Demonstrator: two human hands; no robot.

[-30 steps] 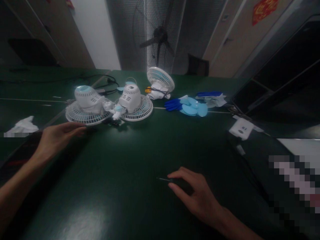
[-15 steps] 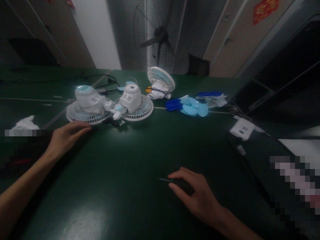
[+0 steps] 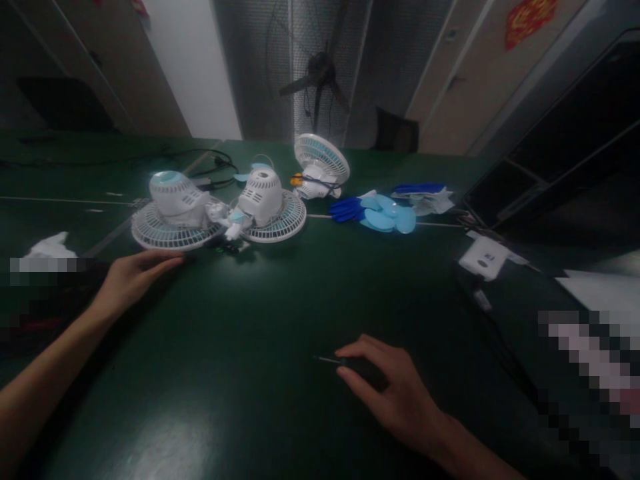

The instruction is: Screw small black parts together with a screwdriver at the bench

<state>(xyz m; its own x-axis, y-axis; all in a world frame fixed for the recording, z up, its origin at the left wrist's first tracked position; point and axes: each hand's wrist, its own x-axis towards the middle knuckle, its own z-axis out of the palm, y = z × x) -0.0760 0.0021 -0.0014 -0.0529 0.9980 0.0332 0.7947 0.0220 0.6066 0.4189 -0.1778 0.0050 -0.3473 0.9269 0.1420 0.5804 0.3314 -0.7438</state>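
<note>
In my right hand (image 3: pixel 387 380) is a screwdriver (image 3: pixel 367 371), gripped by its dark handle, with the thin shaft pointing left just above or on the green table (image 3: pixel 240 313). My left hand (image 3: pixel 135 277) rests on the table at the left, fingers stretched out and nothing seen in them. Its fingertips lie close to the near rim of a white fan (image 3: pixel 175 200) that sits face down; whether they touch I cannot tell. A second white fan (image 3: pixel 263 200) lies face down to the right of it.
A third fan (image 3: pixel 323 163) leans farther back. Light-blue fan blades (image 3: pixel 387 215) lie beside blue gloves (image 3: pixel 347 210), with another glove pair (image 3: pixel 423 193) behind. A white box-shaped device (image 3: pixel 484 258) with a cable stands at right. Crumpled white paper (image 3: pixel 50 247) is at far left.
My left hand has shifted very slightly, its fingertips a little lower against the fan's rim. The right hand and screwdriver stay in place.
</note>
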